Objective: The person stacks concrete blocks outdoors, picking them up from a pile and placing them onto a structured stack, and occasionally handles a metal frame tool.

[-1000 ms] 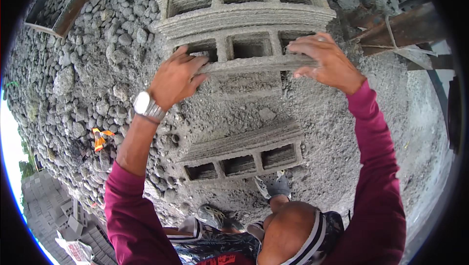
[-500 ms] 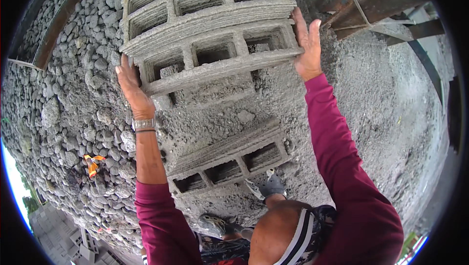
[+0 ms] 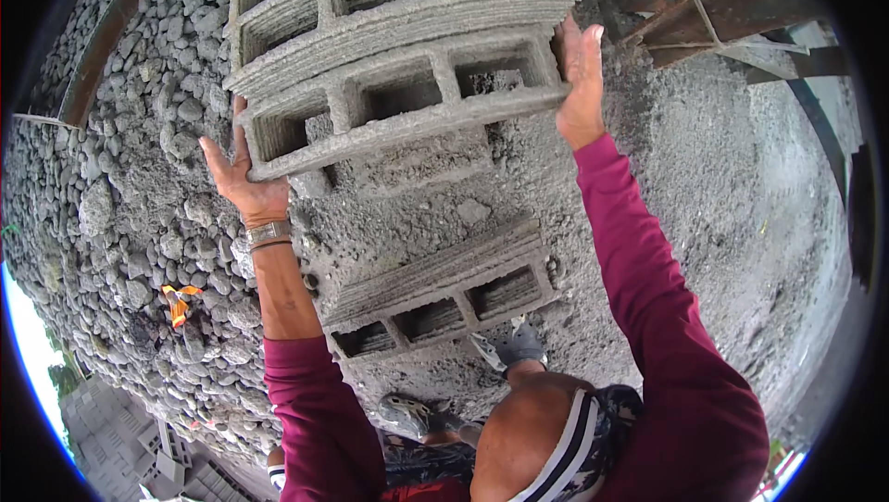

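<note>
A grey hollow concrete block (image 3: pixel 407 131) with three openings is between my hands. It lies against the near side of a row of matching blocks (image 3: pixel 398 30). My left hand (image 3: pixel 248 189) is at its left end, thumb spread outward and the fingers partly hidden along the end wall. At the right end, my right hand (image 3: pixel 583 85) presses with its palm, fingers pointing away from me. Another hollow block (image 3: pixel 444 270) rests by itself on the ground, nearer to my feet, its openings facing me.
Loose grey stones (image 3: pixel 139 261) cover the left side, with an orange scrap (image 3: pixel 177 306) among them. Rusty steel beams (image 3: pixel 732 6) jut in at the upper right. A metal-edged frame (image 3: pixel 106 53) stands upper left. Stacked blocks (image 3: pixel 97 428) lie at the lower left.
The block between my hands has shifted slightly left against the row behind it. My left hand has moved a little left and its thumb is spread wider.
</note>
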